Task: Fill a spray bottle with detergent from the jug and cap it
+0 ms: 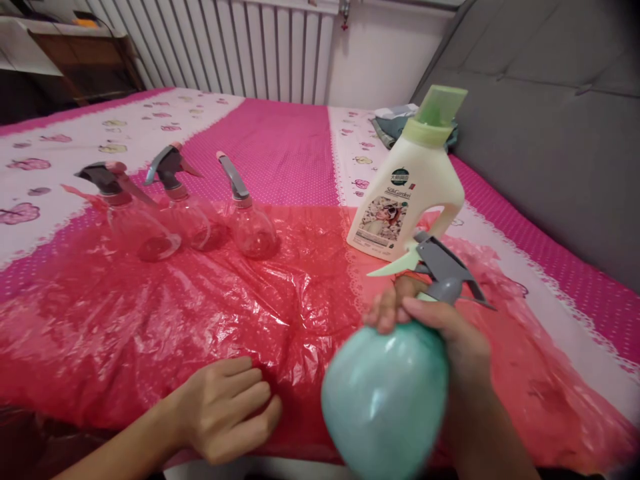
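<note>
My right hand (455,333) is wrapped round the neck of a green spray bottle (385,400). The bottle is tilted, its round bottom toward me and its grey trigger head pointing away, with a pale green trigger. My left hand (230,407) rests in a loose fist on the red plastic sheet (300,300), with nothing showing in its fingers. Just beyond the spray bottle stands a white detergent jug (400,193) with a green cap. On the far left of the sheet are three clear pink spray bottles: one (143,230), a second (187,217) and a third (254,227).
A pink and white patterned bedspread (285,140) lies under the sheet. A grey padded headboard (540,113) rises on the right. Folded cloth (387,130) lies behind the jug. A white radiator (225,53) lines the back wall, and a wooden cabinet (90,60) stands at the far left.
</note>
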The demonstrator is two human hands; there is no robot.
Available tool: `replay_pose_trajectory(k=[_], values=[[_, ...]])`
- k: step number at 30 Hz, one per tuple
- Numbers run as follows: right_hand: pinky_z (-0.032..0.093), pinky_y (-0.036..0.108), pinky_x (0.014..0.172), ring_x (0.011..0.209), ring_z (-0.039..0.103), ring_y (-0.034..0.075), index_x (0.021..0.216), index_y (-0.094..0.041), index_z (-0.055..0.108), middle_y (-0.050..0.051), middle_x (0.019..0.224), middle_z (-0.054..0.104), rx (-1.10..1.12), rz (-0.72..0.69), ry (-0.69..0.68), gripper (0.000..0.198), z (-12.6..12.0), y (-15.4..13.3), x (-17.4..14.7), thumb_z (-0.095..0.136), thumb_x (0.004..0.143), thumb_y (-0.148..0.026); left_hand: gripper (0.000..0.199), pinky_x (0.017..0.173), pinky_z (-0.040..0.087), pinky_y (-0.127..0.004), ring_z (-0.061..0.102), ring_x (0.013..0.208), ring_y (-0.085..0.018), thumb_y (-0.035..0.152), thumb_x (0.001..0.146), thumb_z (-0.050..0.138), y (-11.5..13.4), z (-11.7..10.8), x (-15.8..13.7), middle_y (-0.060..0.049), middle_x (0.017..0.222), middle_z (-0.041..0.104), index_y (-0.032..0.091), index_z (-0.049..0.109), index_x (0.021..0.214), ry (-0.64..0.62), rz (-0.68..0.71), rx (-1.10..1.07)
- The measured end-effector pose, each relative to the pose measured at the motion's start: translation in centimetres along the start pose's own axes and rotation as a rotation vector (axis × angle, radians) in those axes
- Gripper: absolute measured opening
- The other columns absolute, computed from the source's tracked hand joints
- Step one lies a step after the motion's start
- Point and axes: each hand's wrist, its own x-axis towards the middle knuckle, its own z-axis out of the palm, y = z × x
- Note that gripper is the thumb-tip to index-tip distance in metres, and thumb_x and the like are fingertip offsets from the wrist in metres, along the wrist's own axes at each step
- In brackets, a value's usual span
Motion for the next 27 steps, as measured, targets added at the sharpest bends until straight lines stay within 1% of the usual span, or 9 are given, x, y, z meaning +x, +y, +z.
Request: replay_pose_trajectory(k=[2, 5, 8, 12, 14, 18, 21, 25, 27], values=[[0.061, 0.031, 0.075, 0.071, 0.070, 0.019, 0.065, -0.026, 0.069, 0.000, 0.066, 0.071, -0.033, 0.014, 0.024, 0.021, -0.33, 0.09, 0.07, 0.076, 0.081, -0.037, 0.030, 0.046, 0.029, -0.034, 0.043, 0.049, -0.015, 0.001, 0.099, 0.046, 0.04, -0.05, -0.10, 0.003, 0.058, 0.050, 0.014, 0.068, 0.082, -0.003, -0.003, 0.003], [0.060, 0.030, 0.078, 0.073, 0.069, 0.018, 0.064, -0.026, 0.069, 0.001, 0.070, 0.073, -0.201, -0.077, 0.184, 0.020, -0.52, 0.22, 0.06, 0.080, 0.080, -0.033, 0.029, 0.047, 0.029, -0.035, 0.044, 0.049, -0.015, 0.002, 0.098, 0.048, 0.09, -0.20, -0.10, 0.003, 0.058, 0.051, 0.015, 0.068, 0.083, -0.014, -0.004, 0.007], [0.060, 0.033, 0.074, 0.068, 0.067, 0.019, 0.061, -0.026, 0.067, 0.001, 0.063, 0.068, -0.138, -0.030, 0.145, 0.023, -0.30, 0.28, 0.06, 0.078, 0.077, -0.038, 0.028, 0.046, 0.030, -0.034, 0.044, 0.049, -0.015, 0.001, 0.097, 0.048, 0.11, -0.18, -0.01, 0.003, 0.058, 0.050, 0.014, 0.068, 0.083, -0.012, -0.003, -0.002], [0.059, 0.032, 0.070, 0.067, 0.066, 0.018, 0.062, -0.025, 0.067, 0.001, 0.065, 0.068, -0.271, -0.096, 0.282, 0.021, -0.05, 0.40, 0.12, 0.080, 0.075, -0.035, 0.028, 0.046, 0.029, -0.034, 0.043, 0.048, -0.015, 0.001, 0.097, 0.048, 0.06, 0.03, -0.04, 0.003, 0.058, 0.050, 0.013, 0.068, 0.082, 0.002, 0.002, -0.012], [0.060, 0.035, 0.069, 0.065, 0.066, 0.020, 0.061, -0.026, 0.064, 0.001, 0.062, 0.065, -0.242, -0.065, 0.230, 0.024, -0.10, 0.44, 0.15, 0.076, 0.076, -0.040, 0.028, 0.046, 0.028, -0.034, 0.043, 0.048, -0.015, 0.001, 0.097, 0.048, 0.04, 0.06, -0.08, 0.003, 0.058, 0.050, 0.013, 0.068, 0.083, 0.002, -0.007, -0.014], [0.060, 0.035, 0.075, 0.071, 0.069, 0.020, 0.063, -0.026, 0.066, 0.001, 0.067, 0.070, -0.310, -0.157, 0.268, 0.021, -0.23, 0.61, 0.18, 0.076, 0.080, -0.033, 0.026, 0.046, 0.029, -0.034, 0.044, 0.048, -0.015, 0.002, 0.098, 0.049, 0.03, -0.04, -0.02, 0.004, 0.058, 0.050, 0.014, 0.067, 0.084, -0.012, -0.004, -0.018], [0.060, 0.038, 0.074, 0.070, 0.069, 0.022, 0.063, -0.026, 0.067, 0.002, 0.067, 0.071, -0.297, -0.121, 0.170, 0.023, -0.12, 0.72, 0.06, 0.076, 0.082, -0.037, 0.026, 0.046, 0.030, -0.034, 0.045, 0.048, -0.015, 0.002, 0.098, 0.049, 0.03, 0.00, 0.01, 0.004, 0.059, 0.050, 0.015, 0.067, 0.084, -0.006, -0.009, -0.003], [0.060, 0.037, 0.073, 0.069, 0.069, 0.021, 0.064, -0.028, 0.068, 0.001, 0.069, 0.072, -0.316, -0.115, 0.209, 0.022, 0.18, 0.43, -0.16, 0.076, 0.083, -0.037, 0.027, 0.046, 0.030, -0.034, 0.045, 0.049, -0.015, 0.001, 0.097, 0.049, -0.06, 0.16, -0.14, 0.003, 0.059, 0.050, 0.014, 0.067, 0.083, -0.007, 0.004, 0.010], [0.060, 0.038, 0.071, 0.067, 0.068, 0.021, 0.061, -0.027, 0.066, 0.001, 0.064, 0.069, -0.251, -0.101, 0.140, 0.024, 0.15, 0.07, -0.17, 0.073, 0.082, -0.038, 0.028, 0.047, 0.030, -0.034, 0.045, 0.049, -0.015, 0.000, 0.098, 0.047, -0.10, 0.18, -0.24, 0.003, 0.059, 0.050, 0.013, 0.067, 0.083, -0.010, 0.000, 0.009]])
